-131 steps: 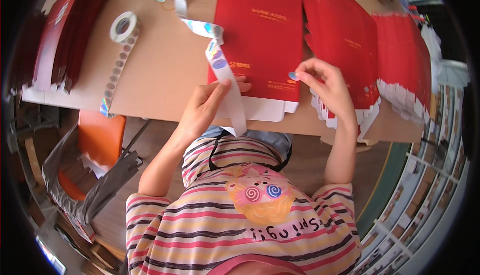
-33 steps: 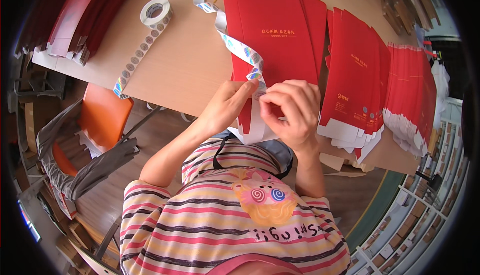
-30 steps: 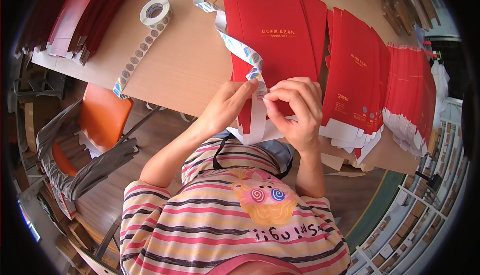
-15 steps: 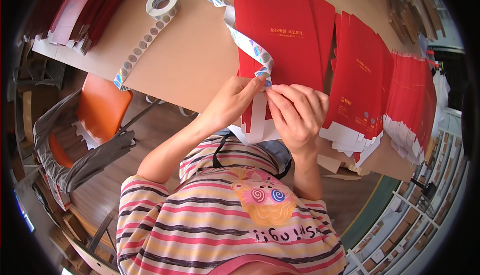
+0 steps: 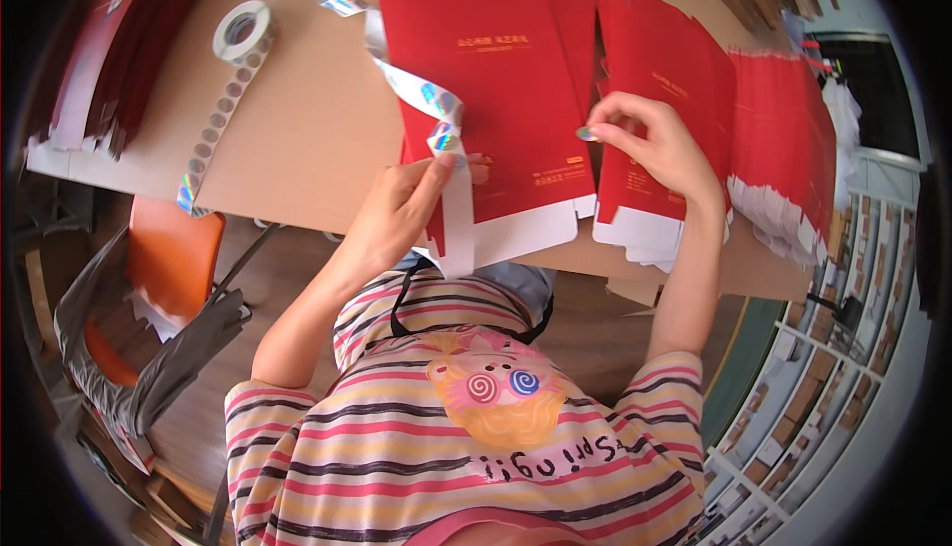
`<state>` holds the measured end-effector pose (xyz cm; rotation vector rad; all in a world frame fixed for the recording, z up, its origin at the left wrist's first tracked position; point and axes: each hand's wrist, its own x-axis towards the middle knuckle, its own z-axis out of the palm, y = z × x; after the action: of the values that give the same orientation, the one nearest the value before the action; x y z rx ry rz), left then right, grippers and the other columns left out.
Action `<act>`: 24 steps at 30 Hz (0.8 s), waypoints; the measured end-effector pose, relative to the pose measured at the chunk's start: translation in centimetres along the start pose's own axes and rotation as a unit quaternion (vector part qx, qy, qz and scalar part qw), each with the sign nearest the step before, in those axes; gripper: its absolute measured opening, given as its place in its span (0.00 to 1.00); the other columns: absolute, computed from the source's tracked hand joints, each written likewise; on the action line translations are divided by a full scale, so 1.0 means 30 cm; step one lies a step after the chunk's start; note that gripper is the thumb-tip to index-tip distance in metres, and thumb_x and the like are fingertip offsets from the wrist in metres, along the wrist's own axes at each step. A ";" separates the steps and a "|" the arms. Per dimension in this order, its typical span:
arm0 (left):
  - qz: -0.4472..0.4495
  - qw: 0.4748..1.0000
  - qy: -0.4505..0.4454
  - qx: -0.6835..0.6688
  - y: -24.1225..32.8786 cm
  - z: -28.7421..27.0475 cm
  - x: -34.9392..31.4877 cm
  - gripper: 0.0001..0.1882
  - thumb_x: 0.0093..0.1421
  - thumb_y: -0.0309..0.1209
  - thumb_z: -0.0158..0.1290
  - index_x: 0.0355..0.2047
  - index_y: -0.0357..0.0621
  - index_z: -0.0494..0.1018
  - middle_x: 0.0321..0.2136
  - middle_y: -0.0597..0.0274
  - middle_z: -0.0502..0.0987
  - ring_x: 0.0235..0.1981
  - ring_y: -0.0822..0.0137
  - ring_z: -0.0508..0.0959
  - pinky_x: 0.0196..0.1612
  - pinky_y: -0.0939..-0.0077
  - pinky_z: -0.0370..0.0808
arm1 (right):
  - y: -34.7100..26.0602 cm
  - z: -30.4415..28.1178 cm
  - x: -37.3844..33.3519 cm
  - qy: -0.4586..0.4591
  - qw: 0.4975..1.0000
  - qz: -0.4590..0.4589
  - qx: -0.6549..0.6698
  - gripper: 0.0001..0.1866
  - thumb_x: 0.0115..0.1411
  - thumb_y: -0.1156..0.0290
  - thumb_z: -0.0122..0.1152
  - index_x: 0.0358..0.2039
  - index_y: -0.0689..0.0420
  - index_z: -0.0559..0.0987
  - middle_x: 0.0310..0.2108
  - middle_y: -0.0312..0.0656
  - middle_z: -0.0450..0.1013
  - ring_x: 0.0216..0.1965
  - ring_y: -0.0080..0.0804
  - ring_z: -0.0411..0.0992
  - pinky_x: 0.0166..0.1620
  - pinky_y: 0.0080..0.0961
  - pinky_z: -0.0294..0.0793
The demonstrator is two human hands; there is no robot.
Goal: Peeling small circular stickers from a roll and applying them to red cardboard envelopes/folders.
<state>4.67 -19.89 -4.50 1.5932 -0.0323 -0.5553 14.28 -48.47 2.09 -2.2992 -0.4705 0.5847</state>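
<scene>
My left hand [image 5: 395, 211] pinches a strip of backing paper [image 5: 458, 211] between thumb and fingers, over the left edge of a red flat carton [image 5: 496, 100]. Above the grip, the strip still carries shiny round stickers and trails up the carton's left side; below it, a bare white tail hangs past the table edge. Between the thumb and fingertips of my right hand [image 5: 662, 144] is one small round holographic sticker [image 5: 586, 134]. That hand hovers at the gap between the front carton and a second stack of red cartons [image 5: 664, 60].
A roll of round stickers [image 5: 234, 51] lies on the brown table [image 5: 307, 120], its loose strip reaching the front edge. More red cartons [image 5: 778, 129] fan out at right, others [image 5: 124, 35] at far left. An orange chair [image 5: 178, 248] with grey cloth stands left; shelves [image 5: 808, 402] are at lower right.
My right hand has moved away from the left, to the right, with a sticker in its fingertips. My left hand keeps hold of the strip. The whole view has shifted somewhat.
</scene>
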 end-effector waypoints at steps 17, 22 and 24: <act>0.018 1.000 0.007 -0.023 0.021 0.012 0.006 0.28 0.74 0.42 0.33 0.49 0.30 0.75 0.40 0.48 0.81 0.41 0.63 0.81 0.49 0.70 0.76 | 0.046 0.062 0.044 -0.054 0.994 0.066 -0.073 0.10 0.58 0.67 0.64 0.31 0.62 0.79 0.25 0.42 0.78 0.29 0.29 0.77 0.37 0.27 0.75; 0.018 0.999 0.003 -0.032 0.013 0.002 0.008 0.28 0.74 0.42 0.33 0.48 0.29 0.75 0.41 0.48 0.81 0.42 0.62 0.81 0.51 0.69 0.75 | -0.001 0.082 0.010 0.063 0.967 0.133 -0.209 0.16 0.56 0.62 0.68 0.33 0.61 0.75 0.23 0.46 0.78 0.26 0.32 0.78 0.35 0.28 0.76; 0.030 0.999 0.008 -0.028 0.001 0.004 0.014 0.28 0.74 0.42 0.32 0.48 0.29 0.75 0.42 0.47 0.81 0.44 0.61 0.81 0.52 0.69 0.75 | 0.059 0.093 -0.018 0.124 0.984 0.128 -0.026 0.21 0.56 0.56 0.69 0.35 0.60 0.73 0.23 0.47 0.77 0.26 0.33 0.78 0.34 0.27 0.76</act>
<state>5.00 -20.14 -4.60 1.5370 -0.0518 -0.4929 12.64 -48.41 -0.82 -2.4606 -0.0709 0.4018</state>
